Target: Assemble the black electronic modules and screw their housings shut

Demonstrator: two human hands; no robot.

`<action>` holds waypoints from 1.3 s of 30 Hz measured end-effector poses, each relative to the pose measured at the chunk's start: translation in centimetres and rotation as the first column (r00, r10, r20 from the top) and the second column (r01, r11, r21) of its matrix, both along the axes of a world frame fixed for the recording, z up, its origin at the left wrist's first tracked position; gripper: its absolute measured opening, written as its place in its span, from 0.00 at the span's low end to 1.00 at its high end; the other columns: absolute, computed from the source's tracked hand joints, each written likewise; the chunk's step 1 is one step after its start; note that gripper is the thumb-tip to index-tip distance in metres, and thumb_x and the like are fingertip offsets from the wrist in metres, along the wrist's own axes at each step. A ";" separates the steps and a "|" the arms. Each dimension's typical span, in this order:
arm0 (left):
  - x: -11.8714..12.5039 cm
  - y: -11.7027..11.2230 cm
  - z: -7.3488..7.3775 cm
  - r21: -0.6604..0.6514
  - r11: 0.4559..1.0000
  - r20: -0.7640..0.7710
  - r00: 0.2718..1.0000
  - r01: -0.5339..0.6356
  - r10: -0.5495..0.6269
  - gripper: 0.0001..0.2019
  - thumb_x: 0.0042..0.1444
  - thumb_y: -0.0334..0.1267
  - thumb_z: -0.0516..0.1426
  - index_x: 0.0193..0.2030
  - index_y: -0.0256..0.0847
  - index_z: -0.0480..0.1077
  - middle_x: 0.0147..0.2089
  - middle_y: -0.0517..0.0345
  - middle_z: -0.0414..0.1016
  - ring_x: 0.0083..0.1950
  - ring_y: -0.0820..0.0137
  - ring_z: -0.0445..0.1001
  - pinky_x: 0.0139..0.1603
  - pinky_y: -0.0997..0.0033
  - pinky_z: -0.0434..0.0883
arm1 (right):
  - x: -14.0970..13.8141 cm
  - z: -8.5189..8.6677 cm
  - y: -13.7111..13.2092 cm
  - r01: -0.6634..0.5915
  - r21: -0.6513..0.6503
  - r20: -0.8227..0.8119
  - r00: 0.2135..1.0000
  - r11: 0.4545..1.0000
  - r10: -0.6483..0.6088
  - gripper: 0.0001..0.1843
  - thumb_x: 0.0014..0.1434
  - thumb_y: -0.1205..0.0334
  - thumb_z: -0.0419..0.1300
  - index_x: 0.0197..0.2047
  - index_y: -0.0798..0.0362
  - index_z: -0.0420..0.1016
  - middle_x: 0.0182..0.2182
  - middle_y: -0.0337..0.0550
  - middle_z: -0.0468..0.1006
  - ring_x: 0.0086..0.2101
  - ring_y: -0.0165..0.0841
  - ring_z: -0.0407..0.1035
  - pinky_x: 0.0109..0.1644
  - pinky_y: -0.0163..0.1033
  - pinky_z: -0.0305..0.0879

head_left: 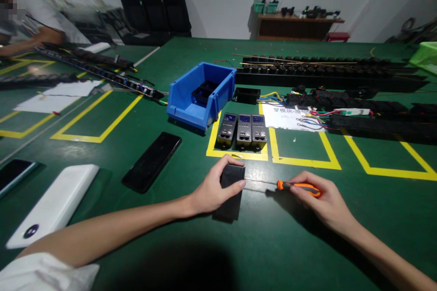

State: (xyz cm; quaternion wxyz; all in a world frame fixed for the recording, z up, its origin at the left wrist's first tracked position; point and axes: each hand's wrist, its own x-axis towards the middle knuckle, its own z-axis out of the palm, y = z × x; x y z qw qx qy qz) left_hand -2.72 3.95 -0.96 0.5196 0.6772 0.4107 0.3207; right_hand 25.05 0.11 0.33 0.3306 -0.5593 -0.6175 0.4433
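My left hand (213, 186) is closed around a black rectangular module (232, 202) just above or on the green table; I cannot tell which. Its thumb and fingers grip the upper end. In my right hand (322, 198) is an orange and black screwdriver (303, 188), held level by the handle. The thin shaft points left, and its tip meets the right side of the module near the top. Beyond my hands, three similar black modules (244, 131) with small screens and ports stand in a row inside a yellow taped square.
A blue bin (191, 109) with black parts stands behind. A black phone (152, 161), a white device (56, 204) and another phone (15, 173) lie left. Wired black strips (341, 100) and a paper sheet (290, 118) lie right. Another person (48, 18) works at far left.
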 end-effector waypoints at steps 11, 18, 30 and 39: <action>0.0 0.0 -0.1 0.007 1.000 0.003 1.000 0.000 0.000 0.18 0.57 0.44 0.59 0.52 0.42 0.62 0.46 0.52 0.70 0.45 0.65 0.72 0.47 0.64 0.69 | 0.2 -0.6 0.3 -0.075 0.382 0.023 0.997 0.921 0.072 0.05 0.54 0.68 0.66 0.33 0.50 0.74 0.32 0.41 0.72 0.33 0.33 0.69 0.36 0.37 0.64; 0.0 0.0 -0.2 0.002 1.000 0.018 1.000 -0.001 0.001 0.19 0.57 0.44 0.59 0.52 0.42 0.62 0.46 0.52 0.70 0.44 0.65 0.72 0.46 0.65 0.69 | -0.3 -0.2 0.2 -0.012 -0.214 -0.393 0.917 0.977 -0.075 0.13 0.60 0.51 0.59 0.40 0.51 0.71 0.28 0.39 0.73 0.25 0.29 0.67 0.28 0.34 0.64; 0.0 0.0 -0.1 0.010 1.000 0.012 1.000 -0.002 0.002 0.18 0.57 0.44 0.59 0.51 0.42 0.62 0.46 0.53 0.69 0.44 0.66 0.71 0.45 0.66 0.69 | 0.4 -0.1 0.2 -0.089 0.298 0.058 0.995 0.951 0.075 0.03 0.57 0.63 0.64 0.36 0.52 0.74 0.32 0.42 0.74 0.33 0.32 0.70 0.35 0.36 0.65; 0.0 0.0 0.1 0.006 1.000 0.001 1.000 -0.004 0.004 0.18 0.57 0.44 0.59 0.51 0.43 0.62 0.45 0.54 0.70 0.43 0.66 0.71 0.44 0.67 0.69 | 0.4 -0.4 0.2 -0.105 0.413 0.049 0.994 0.905 0.093 0.06 0.55 0.70 0.64 0.35 0.49 0.74 0.32 0.40 0.71 0.33 0.31 0.69 0.36 0.36 0.64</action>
